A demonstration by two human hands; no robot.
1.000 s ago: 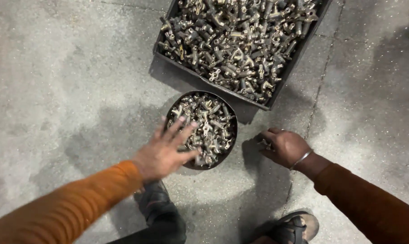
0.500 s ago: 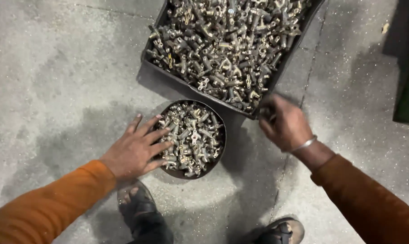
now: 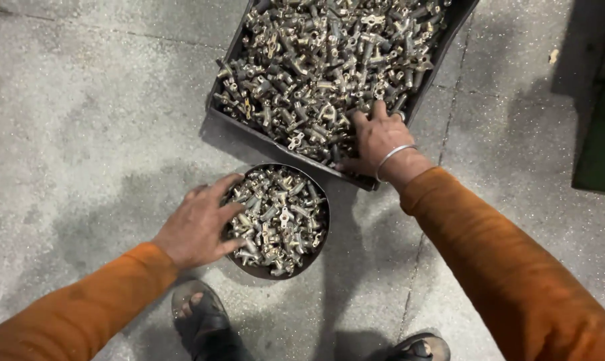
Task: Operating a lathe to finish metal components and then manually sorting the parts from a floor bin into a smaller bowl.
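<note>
A round dark bowl (image 3: pixel 314 251) heaped with small metal fittings (image 3: pixel 282 217) stands on the concrete floor. My left hand (image 3: pixel 199 224) rests flat on its left rim, fingers spread over the fittings. Behind it lies a large dark rectangular tray (image 3: pixel 232 124) piled with several more of the same fittings (image 3: pixel 329 60). My right hand (image 3: pixel 376 137), a metal bangle on the wrist, is palm down in the tray's near right corner, fingers pressed into the pile. Whether it grips any piece is hidden. Both arms wear orange sleeves.
My sandalled feet show at the bottom, the left one (image 3: pixel 202 324) just below the bowl and the right one (image 3: pixel 419 347) at the frame edge. A dark green object (image 3: pixel 599 134) stands at the right edge. Speckled concrete floor (image 3: pixel 82 134) surrounds everything.
My right hand has moved from beside the bowl up into the tray's near corner. My left hand has stayed on the bowl's left side. The view has shifted so the tray sits lower.
</note>
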